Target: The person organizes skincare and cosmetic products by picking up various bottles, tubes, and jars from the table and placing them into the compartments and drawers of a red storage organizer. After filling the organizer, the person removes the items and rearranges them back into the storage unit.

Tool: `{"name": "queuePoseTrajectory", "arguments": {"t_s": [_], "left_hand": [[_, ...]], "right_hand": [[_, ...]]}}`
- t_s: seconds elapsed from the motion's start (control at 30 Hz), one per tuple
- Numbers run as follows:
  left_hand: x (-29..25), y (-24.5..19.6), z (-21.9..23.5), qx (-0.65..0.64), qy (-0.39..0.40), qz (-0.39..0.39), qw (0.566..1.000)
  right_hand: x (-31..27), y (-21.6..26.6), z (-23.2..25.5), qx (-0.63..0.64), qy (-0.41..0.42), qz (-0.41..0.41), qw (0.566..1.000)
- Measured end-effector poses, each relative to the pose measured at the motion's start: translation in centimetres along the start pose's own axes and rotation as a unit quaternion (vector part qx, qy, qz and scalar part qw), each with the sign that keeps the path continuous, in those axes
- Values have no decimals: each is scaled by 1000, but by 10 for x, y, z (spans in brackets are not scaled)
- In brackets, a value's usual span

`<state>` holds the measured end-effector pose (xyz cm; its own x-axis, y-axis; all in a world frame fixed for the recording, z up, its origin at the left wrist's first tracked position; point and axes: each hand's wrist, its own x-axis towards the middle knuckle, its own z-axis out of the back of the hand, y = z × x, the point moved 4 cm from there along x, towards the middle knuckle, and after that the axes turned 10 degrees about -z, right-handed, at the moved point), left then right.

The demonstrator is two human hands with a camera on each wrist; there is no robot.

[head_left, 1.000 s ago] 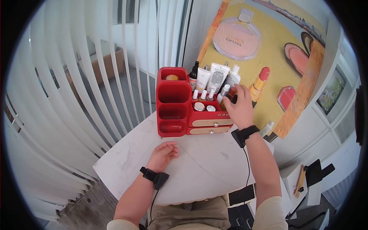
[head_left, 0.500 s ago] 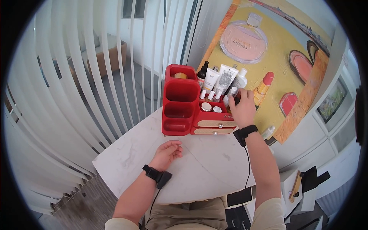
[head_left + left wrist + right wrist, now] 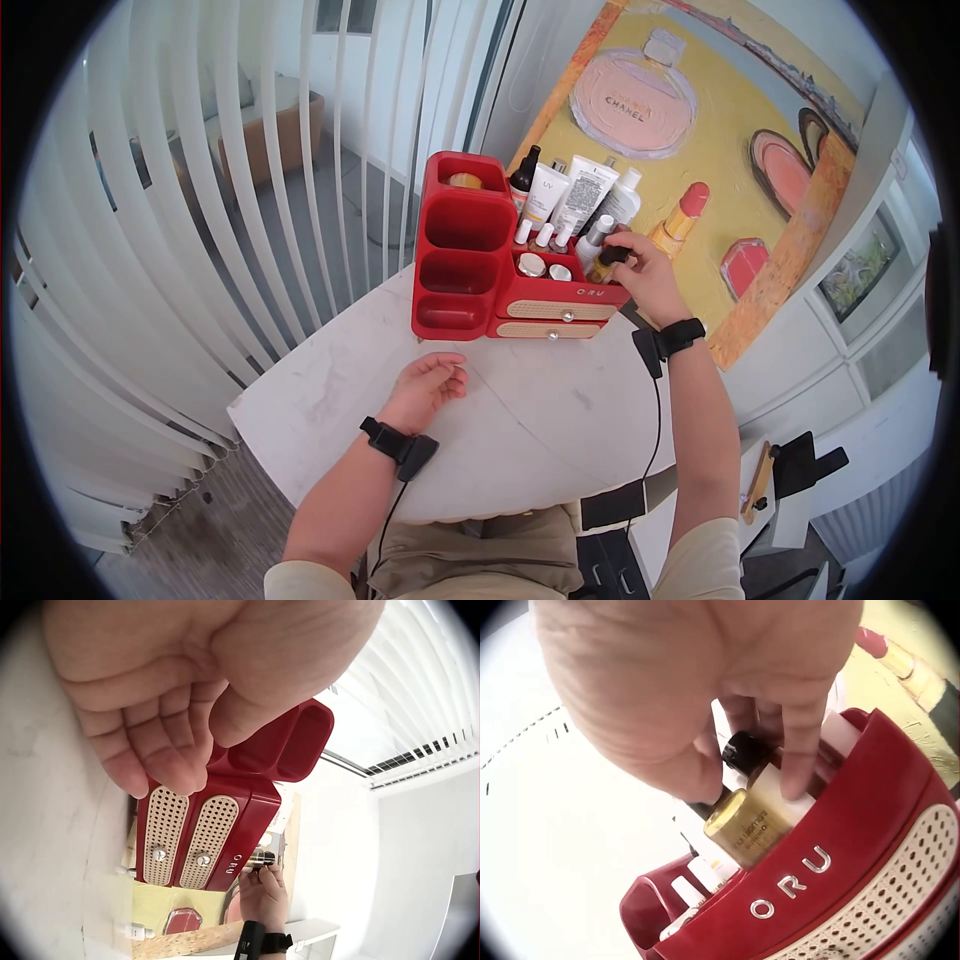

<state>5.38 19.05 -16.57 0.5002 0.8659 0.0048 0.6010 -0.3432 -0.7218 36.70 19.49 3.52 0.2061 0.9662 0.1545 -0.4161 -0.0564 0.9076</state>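
Observation:
A red cosmetics organizer (image 3: 467, 268) marked ORU stands on the marble-look table. At its front right corner, my right hand (image 3: 655, 287) pinches a small gold bottle (image 3: 744, 825) near its black cap. That bottle sits tilted behind the organizer's front wall. A second black-capped bottle (image 3: 746, 754) is close beside it, between thumb and forefinger in the right wrist view. My left hand (image 3: 425, 390) rests near the table surface before the organizer, fingers loosely curled and holding nothing. In the left wrist view, the drawers (image 3: 210, 836) lie just beyond its fingertips.
Tubes (image 3: 583, 195), a white bottle (image 3: 620, 200), slim white-capped bottles (image 3: 543, 237) and round jars (image 3: 530, 265) crowd the organizer. Behind leans a yellow painting (image 3: 720, 185). Vertical blinds (image 3: 210, 200) hang left. A small bottle (image 3: 139, 931) stands near the painting.
My right hand has closed in on the bottles at the organizer's right corner and now pinches the gold one. My left hand has stayed in place while the head view shifted slightly.

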Motion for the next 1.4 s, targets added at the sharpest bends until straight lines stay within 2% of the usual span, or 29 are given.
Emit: {"name": "queuePoseTrajectory", "arguments": {"t_s": [0.03, 0.1, 0.23, 0.3, 0.33, 0.4, 0.53, 0.6, 0.63, 0.67, 0.73, 0.77, 0.8, 0.83, 0.87, 1.0, 1.07, 1.23, 1.4], "left_hand": [[0, 0, 0, -2, 0, -1, 1000], [1, 0, 1, -3, 0, 0, 1000], [0, 1, 3, -1, -6, 3, 1000], [0, 0, 3, -2, -3, 1, 1000], [0, 0, 3, -2, 0, 1, 1000], [1, 1, 3, -9, 3, -1, 1000], [1, 1, 3, -14, 6, -2, 1000], [1, 1, 4, -14, 5, -1, 1000], [1, 1, 4, -14, 5, 2, 1000], [1, 1, 5, -14, 5, 2, 1000], [1, 2, 4, -4, 3, 7, 1000], [1, 1, 3, -5, 3, 7, 1000], [0, 0, 1, -7, -2, 9, 1000], [-1, -1, 0, -8, -7, 11, 1000], [-1, 0, 1, -6, -7, 12, 1000], [0, 1, 1, -1, -1, 9, 1000], [0, 0, 2, 4, -7, 7, 1000], [1, 2, 1, 15, 2, 13, 1000], [0, -3, -6, 40, -7, 8, 999]], "right_hand": [[3, -6, 3, -1, 0, 0, 1000], [9, -16, 11, -100, -72, 31, 992], [11, -22, 7, -115, -77, 34, 990], [8, -18, 2, -116, -93, 66, 987], [6, -16, 1, -116, -93, 67, 987], [-2, -6, -2, -213, -111, 39, 970], [-7, -6, -2, -281, -150, 20, 948], [-13, -2, 5, -130, -251, 31, 959], [-19, 3, 7, -71, -272, 85, 956], [-20, -2, 11, -71, -272, 84, 956], [-33, -10, 27, 29, -361, 208, 908], [-52, 2, 18, 101, -361, 188, 908], [-66, 2, 11, 101, -361, 187, 908], [-76, -5, 5, 113, -347, 130, 922], [-87, -16, -1, 127, -333, 71, 932], [-110, -79, -47, 113, -199, -53, 972], [-118, -108, -66, 150, -184, -114, 965], [-116, -137, -74, 144, -156, -155, 965], [-103, -139, -76, 16, -73, -237, 969]]}}
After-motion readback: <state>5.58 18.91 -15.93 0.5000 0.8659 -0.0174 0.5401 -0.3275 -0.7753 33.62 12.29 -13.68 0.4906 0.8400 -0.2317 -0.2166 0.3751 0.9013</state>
